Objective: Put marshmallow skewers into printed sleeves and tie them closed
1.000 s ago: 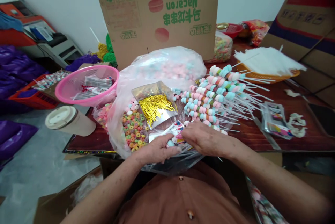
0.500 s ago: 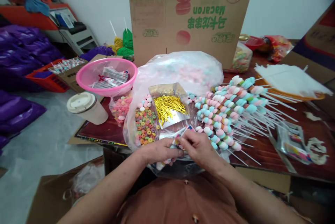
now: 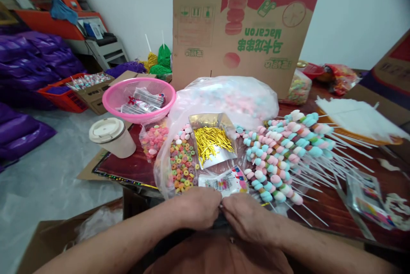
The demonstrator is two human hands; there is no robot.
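Close together at the table's front edge, my left hand (image 3: 201, 207) and my right hand (image 3: 248, 216) are both closed, fingertips nearly meeting. What they pinch is mostly hidden; only a small pale bit shows between them. Just beyond lies a stack of printed clear wrappers (image 3: 224, 181). Behind that, a silver-lined pouch (image 3: 216, 160) holds gold twist ties (image 3: 213, 141). Ring-shaped candies (image 3: 182, 167) in several colours lie left of the pouch on a clear plastic bag (image 3: 162, 171). Right of my hands is a pile of marshmallow skewers (image 3: 285, 150) on white sticks.
A lidded paper cup (image 3: 120, 143) and a pink basket (image 3: 107, 105) of wrappers stand at left. Behind is a big bag of marshmallows (image 3: 230, 94) before a tall cardboard box (image 3: 198, 60). More wrappers (image 3: 368, 197) and an orange basket (image 3: 349, 137) are at right.
Both hands have moved down toward my body and turned knuckles-up. The marshmallow piece seen in them before is now hidden, and the wrapper stack is uncovered. The view has tilted up slightly.
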